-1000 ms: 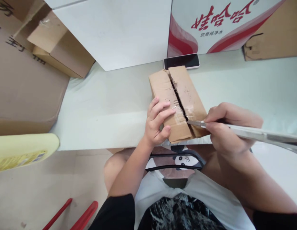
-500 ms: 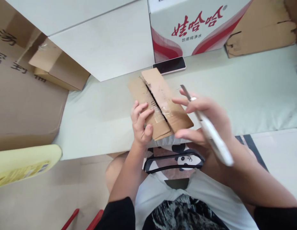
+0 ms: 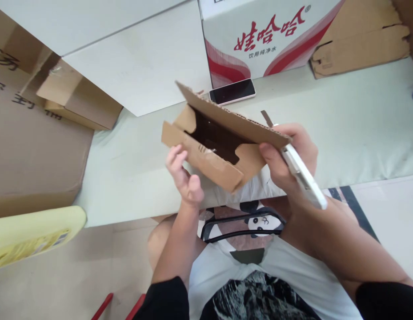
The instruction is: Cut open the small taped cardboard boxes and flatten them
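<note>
A small brown cardboard box [image 3: 211,166] is held above the pale cloth with its top flaps parted. Its inside is dark, and I cannot make out any contents. My right hand [image 3: 289,160] pinches the raised far flap [image 3: 226,113] at its right end, thumb on the near face. The same hand keeps a white utility knife [image 3: 302,178] against the palm, its blade out past the fingers, pointing up and left. Beside the near left flap is my left hand [image 3: 184,175], its fingertips at the cardboard, its thumb spread away from the fingers.
A phone [image 3: 232,92] lies behind the box, against a white and red carton [image 3: 259,49]. Large cardboard boxes [image 3: 36,133] stand at the left, with a yellow container [image 3: 39,233] below. Flattened cardboard [image 3: 359,51] leans at the back right.
The box's flaps have swung apart, uncovering its inside. My right hand has closed on the far flap, knife still in it. My left hand has loosened and shifted slightly left and down.
</note>
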Demonstrator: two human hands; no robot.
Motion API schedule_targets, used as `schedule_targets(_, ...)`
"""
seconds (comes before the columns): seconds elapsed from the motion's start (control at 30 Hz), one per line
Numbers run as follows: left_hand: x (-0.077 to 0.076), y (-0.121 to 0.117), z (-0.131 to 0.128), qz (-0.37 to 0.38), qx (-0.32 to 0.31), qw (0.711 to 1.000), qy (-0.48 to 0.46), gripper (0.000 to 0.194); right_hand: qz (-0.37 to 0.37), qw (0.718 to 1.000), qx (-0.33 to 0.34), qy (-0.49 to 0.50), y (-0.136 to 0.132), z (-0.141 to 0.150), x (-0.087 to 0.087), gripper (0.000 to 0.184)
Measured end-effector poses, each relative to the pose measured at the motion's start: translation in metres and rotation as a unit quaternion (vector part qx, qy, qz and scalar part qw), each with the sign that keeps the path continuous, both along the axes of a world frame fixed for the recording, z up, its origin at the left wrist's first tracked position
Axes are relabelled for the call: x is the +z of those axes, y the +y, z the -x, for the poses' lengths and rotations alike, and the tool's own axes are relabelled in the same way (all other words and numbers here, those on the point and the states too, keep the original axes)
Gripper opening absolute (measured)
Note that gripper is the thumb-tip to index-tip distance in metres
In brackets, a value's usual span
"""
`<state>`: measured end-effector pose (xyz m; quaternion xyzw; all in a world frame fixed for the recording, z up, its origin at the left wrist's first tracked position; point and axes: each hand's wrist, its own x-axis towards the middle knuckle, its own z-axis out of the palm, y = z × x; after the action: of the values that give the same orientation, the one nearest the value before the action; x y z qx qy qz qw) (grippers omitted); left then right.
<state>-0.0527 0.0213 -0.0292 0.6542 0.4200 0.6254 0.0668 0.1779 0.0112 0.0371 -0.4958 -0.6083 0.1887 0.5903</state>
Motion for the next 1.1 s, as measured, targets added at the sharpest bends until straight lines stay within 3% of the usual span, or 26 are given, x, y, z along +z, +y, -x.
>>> schedule_targets(0.1,0.002,0.009,0.019,0.000,0.090,0.989,-0.113,0.050,-0.029,0.999,-0.019,0.037,0.002,-0.002,0.000,0.021)
schedule_targets(0.17,0.006,0.012,0.031,0.026,0.092,0.983,-0.159,0.048,-0.027,0.997,-0.030,0.062,0.003,-0.003,0.000,0.028)
schedule_targets(0.3,0.014,0.012,0.036,0.035,-0.021,0.990,-0.137,0.042,0.003,0.996,-0.059,0.065,0.007,-0.005,0.000,0.028)
schedule_targets(0.4,0.020,0.010,0.030,0.035,-0.063,0.986,-0.151,0.040,0.031,0.995,-0.071,0.058,0.013,-0.007,-0.004,0.028)
schedule_targets(0.57,0.033,0.009,0.037,0.200,-0.150,0.934,-0.256,0.061,0.071,0.992,-0.079,0.073,0.021,-0.013,-0.007,0.040)
schedule_targets(0.7,0.042,0.009,0.050,0.277,-0.176,0.902,-0.280,0.063,0.085,0.992,-0.033,0.084,0.016,-0.013,0.000,0.029)
schedule_targets(0.83,0.046,0.009,0.050,0.281,-0.158,0.906,-0.275,0.072,0.071,0.995,0.037,0.061,0.007,-0.006,0.002,0.014)
schedule_targets(0.97,0.044,0.009,0.051,0.285,-0.147,0.925,-0.205,0.067,0.005,0.992,0.110,0.056,0.003,-0.002,-0.004,0.005)
schedule_targets(1.1,0.039,0.011,0.067,0.277,-0.136,0.948,-0.080,0.100,-0.050,0.990,0.133,0.009,0.004,-0.001,-0.007,0.016)
